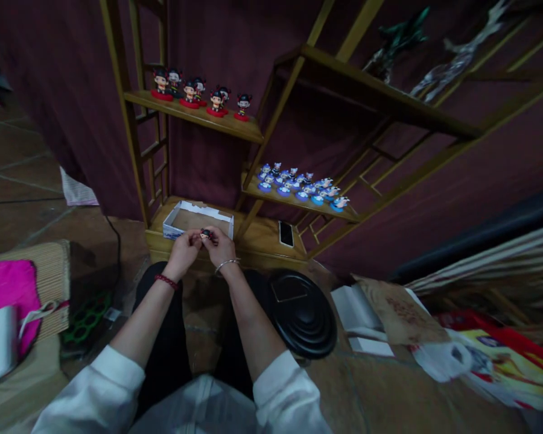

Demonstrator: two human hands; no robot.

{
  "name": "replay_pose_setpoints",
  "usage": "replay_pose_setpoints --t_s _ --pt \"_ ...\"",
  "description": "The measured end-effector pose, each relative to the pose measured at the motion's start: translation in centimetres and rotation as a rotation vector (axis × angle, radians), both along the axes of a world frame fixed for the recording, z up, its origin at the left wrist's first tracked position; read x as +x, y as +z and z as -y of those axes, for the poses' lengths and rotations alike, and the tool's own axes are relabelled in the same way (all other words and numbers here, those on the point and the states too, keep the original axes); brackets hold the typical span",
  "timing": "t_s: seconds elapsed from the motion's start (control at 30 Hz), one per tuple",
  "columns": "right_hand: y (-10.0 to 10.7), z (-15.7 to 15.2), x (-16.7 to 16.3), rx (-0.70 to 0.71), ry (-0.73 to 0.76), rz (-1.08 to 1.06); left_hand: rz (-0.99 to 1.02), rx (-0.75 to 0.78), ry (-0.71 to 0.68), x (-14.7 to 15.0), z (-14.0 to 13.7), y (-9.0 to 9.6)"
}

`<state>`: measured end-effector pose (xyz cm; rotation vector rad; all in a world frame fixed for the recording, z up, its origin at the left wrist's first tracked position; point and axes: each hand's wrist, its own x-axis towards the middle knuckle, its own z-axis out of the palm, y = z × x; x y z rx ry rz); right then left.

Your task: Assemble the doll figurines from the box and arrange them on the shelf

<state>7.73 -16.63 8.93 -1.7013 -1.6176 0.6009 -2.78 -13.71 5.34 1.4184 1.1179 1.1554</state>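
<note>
Between my fingertips I hold a small dark-haired figurine [205,234], pinched from both sides in front of the shelf. My left hand [184,249] grips its left side, and my right hand [221,246] is closed round its right. Just behind my hands an open white cardboard box [198,208] sits on the bottom shelf, its near side partly covered by them. On the upper left shelf stand several dark-haired figurines on red bases [216,102]. Rows of blue and white figurines [304,190] fill the middle shelf.
A phone [286,234] lies on the bottom shelf to the right. By my right knee stands a round black lidded bin [302,313]. Paper packaging [396,307] and plastic bags lie on the floor at right. Pink cloth [11,289] lies at left, and a cable crosses the floor.
</note>
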Motion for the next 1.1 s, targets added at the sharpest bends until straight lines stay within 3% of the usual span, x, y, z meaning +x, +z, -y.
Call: replay_pose_setpoints --t_s 0.33,0.53,0.73,0.9,1.1 --pt "1.0 2.9 0.0 0.031 0.072 -0.153 0.048 -0.070 0.008 -0.2 3.7 2.6" --pt "1.3 3.4 0.5 0.032 0.055 -0.130 -0.095 0.007 0.007 -0.1 3.5 2.1" --pt "1.1 3.7 0.4 -0.007 0.044 -0.011 0.022 -0.051 -0.068 -0.3 4.0 2.0" --pt "1.1 3.1 -0.9 -0.043 0.060 0.025 0.023 -0.077 -0.011 -1.5 4.1 2.3" --pt "0.6 2.7 -1.2 0.014 0.065 0.020 0.010 -0.038 -0.025 -1.8 3.5 1.8"
